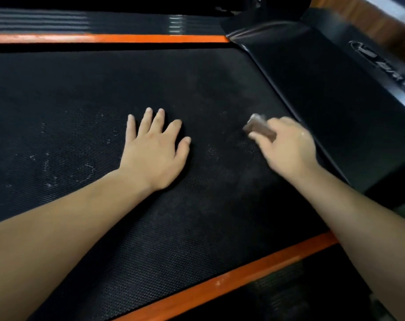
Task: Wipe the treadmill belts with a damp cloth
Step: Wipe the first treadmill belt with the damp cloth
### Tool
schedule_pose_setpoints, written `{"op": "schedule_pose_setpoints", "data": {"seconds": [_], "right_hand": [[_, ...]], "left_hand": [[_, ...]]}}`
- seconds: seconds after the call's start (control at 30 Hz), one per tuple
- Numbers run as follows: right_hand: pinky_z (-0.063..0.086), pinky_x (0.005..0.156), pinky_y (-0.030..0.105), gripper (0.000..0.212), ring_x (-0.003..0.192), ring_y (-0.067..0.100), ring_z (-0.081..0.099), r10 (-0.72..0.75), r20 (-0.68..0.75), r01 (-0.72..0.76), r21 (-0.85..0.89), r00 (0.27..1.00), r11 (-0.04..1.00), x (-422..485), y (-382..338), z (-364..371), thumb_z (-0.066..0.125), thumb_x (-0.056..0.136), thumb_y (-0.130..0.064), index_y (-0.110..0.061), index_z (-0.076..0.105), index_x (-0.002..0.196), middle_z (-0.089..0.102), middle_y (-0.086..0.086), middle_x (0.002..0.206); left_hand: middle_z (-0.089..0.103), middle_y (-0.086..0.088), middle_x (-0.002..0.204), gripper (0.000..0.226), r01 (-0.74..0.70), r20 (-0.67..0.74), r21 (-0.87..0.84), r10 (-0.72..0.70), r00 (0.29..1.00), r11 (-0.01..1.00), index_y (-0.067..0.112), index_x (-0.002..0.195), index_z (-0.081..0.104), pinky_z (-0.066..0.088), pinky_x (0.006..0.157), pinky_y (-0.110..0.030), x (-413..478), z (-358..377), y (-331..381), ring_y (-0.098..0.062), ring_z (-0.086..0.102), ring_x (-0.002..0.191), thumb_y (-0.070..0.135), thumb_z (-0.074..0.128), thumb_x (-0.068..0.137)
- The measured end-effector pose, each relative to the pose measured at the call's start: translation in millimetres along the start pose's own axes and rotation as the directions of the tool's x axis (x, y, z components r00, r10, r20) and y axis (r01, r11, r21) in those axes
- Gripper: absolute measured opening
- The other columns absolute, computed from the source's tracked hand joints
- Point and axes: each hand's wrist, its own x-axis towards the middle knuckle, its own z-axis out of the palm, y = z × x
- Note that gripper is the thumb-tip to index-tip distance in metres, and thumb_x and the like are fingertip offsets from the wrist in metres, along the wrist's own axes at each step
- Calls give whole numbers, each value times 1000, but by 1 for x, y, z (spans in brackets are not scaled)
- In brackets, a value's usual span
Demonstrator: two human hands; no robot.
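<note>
The black textured treadmill belt [104,89] fills most of the view, with whitish dust marks on its left part. My left hand [154,149] lies flat on the belt, palm down, fingers spread, holding nothing. My right hand [287,147] is blurred and grips a small folded brown cloth [258,127], which it presses on the belt near the motor cover.
Orange side strips run along the belt's far edge [104,38] and near edge [220,280]. The glossy black motor cover [324,89] rises at the right, with a faint logo. A ribbed black foot rail [280,295] lies beyond the near strip.
</note>
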Motion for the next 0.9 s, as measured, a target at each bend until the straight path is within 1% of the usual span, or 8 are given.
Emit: {"op": "schedule_pose_setpoints", "data": {"seconds": [0.1,0.2,0.3,0.4,0.5,0.67,0.83,0.9], "right_hand": [[43,79,44,39,88,36,60,156,-7,-157,-67,988,985,17,8,1,57,94,-56,-19,54,84,47,0,85],[42,73,42,38,79,29,56,16,-14,-15,35,1000,999,-14,-12,1,55,93,-57,-23,48,78,46,-5,80],[40,66,38,39,68,20,49,-108,18,105,136,994,985,-25,-19,1,60,92,-54,-24,46,71,44,-8,72],[42,70,39,39,73,24,53,-124,19,124,27,992,992,26,-13,14,56,94,-57,-25,44,75,47,-5,76],[40,79,41,37,88,30,59,-43,13,44,-45,999,998,90,-12,34,53,96,-59,-23,49,84,53,0,88],[41,89,43,43,105,33,60,-26,15,26,-14,1000,1000,180,-21,59,52,95,-61,-19,62,102,63,8,109],[42,91,44,37,103,32,61,70,24,-70,40,997,997,243,-29,72,55,93,-61,-25,56,94,66,4,104],[44,93,46,38,104,30,62,70,10,-70,72,998,995,254,-33,78,54,93,-62,-25,59,99,67,2,106]], "left_hand": [[11,-13,172,61,25,35,-91,-22,999,996,30,159,30,-5,126,-57,22,4,30,-33,-2,159,57,25,105],[-3,-12,173,67,62,71,13,-63,995,998,33,164,14,-9,123,-64,38,17,47,-35,-13,158,61,16,104],[-7,-12,173,70,71,41,74,-74,996,995,32,165,7,-9,122,-66,38,24,48,-37,-16,157,63,12,102],[-6,-12,173,71,62,44,66,-65,997,996,32,165,7,-9,122,-66,38,24,47,-36,-16,157,63,11,102],[-7,-11,173,71,68,50,70,-72,996,995,31,165,5,-9,122,-65,38,23,48,-35,-17,157,63,9,102],[-12,-11,173,71,65,52,70,-69,996,995,32,165,0,-10,122,-64,38,21,49,-35,-21,157,62,6,101],[-15,-11,172,70,60,47,93,-64,997,994,32,164,-3,-12,122,-64,38,22,50,-35,-23,156,63,6,102],[-16,-10,172,70,59,55,98,-65,996,993,33,164,-5,-12,122,-64,38,22,50,-34,-24,156,63,6,102]]}}
